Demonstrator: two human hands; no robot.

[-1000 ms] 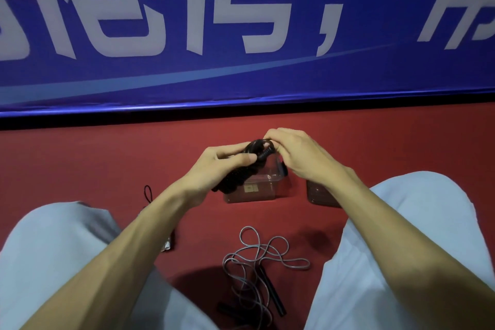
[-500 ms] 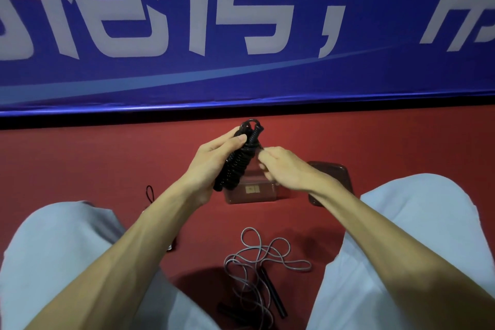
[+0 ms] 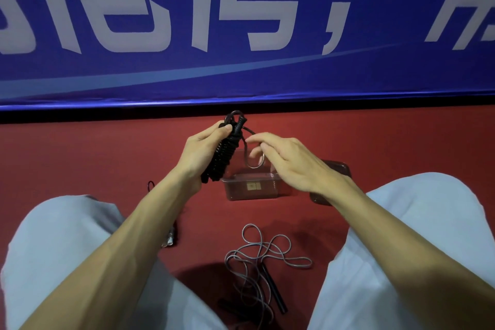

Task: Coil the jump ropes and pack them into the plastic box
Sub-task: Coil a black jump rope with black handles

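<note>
Black coiled jump rope bundle [image 3: 223,150] sits gripped in the left hand [image 3: 198,161]; the right hand [image 3: 292,163] pinches its loose loop above the clear plastic box [image 3: 251,190].

lid [image 3: 338,169] partly hidden, banner lettering [image 3: 171,8] cropped
</note>
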